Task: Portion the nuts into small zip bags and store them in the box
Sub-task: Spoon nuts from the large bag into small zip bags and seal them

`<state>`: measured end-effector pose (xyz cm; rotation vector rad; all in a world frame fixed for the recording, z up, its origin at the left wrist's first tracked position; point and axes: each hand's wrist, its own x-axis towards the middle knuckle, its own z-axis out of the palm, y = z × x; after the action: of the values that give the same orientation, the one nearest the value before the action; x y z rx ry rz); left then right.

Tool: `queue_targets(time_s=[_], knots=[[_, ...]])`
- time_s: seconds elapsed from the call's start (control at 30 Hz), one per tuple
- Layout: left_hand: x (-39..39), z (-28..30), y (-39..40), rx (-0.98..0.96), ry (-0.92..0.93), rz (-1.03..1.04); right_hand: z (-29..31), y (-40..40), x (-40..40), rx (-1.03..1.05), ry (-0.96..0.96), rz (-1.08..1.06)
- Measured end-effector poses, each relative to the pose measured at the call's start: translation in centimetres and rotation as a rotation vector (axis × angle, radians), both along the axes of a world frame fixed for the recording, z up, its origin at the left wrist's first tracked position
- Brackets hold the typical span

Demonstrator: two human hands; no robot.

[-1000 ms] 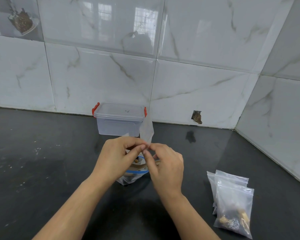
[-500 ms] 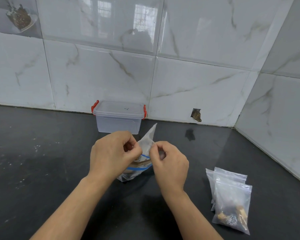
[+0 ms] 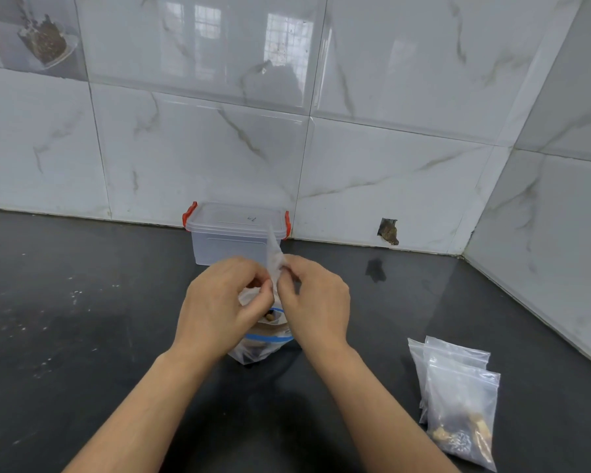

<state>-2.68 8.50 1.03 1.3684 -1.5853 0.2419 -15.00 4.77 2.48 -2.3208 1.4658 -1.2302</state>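
Left hand [image 3: 224, 303] and right hand [image 3: 316, 302] both pinch a small zip bag [image 3: 274, 256] held upright between them. Large nut bag [image 3: 265, 339] stands beneath on the counter [image 3: 82, 336]; lidded box [image 3: 234, 233] just beyond, filled bags [image 3: 458, 401] near right.

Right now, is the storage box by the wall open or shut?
Shut. The clear box has its lid seated flat on top, and the red latches sit at both ends; no bags show inside.

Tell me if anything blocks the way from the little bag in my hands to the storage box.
Its own lid: the box is closed, red latches down. Otherwise nothing visible lies between the small bag, pinched by the left hand and right hand, and the box.
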Motion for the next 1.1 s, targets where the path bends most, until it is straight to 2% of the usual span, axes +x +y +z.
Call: queue_targets(time_s=[0.1,0.2,0.27,0.4,0.57,0.77,0.9,0.97,1.07,1.1], knots=[[0.5,-0.2,-0.3,-0.125,-0.010,0.029,0.6,-0.4,0.0,0.000,-0.034,-0.040],[0.7,-0.3,-0.5,-0.172,-0.024,0.016,0.5,-0.3,-0.1,0.018,-0.081,-0.036],[0.7,-0.4,-0.6,-0.125,-0.047,-0.046,0.4,0.2,0.0,0.054,-0.105,0.025],[0.9,-1.1,-0.7,0.047,-0.234,-0.089,0.4,0.8,0.5,0.070,-0.172,0.167],[0.9,-1.1,-0.8,-0.043,-0.251,0.096,1.1,0.8,0.9,0.170,-0.247,0.240],[0.7,-1.3,-0.9,-0.112,-0.280,0.211,1.4,1.4,0.8,0.100,-0.134,0.155],[1.3,-0.6,-0.7,-0.066,-0.214,0.318,1.4,0.6,-0.6,0.088,-0.274,0.221],[1.4,0.4,-0.5,0.030,-0.142,0.347,1.2,-0.3,-1.9,0.052,-0.160,0.152],[1.3,1.3,-0.3,0.246,0.054,0.219,0.6,-1.2,-3.3,0.013,0.251,0.058],[1.3,1.3,-0.3,0.320,0.045,0.203,0.3,-1.3,-3.5,0.012,0.385,0.050]])
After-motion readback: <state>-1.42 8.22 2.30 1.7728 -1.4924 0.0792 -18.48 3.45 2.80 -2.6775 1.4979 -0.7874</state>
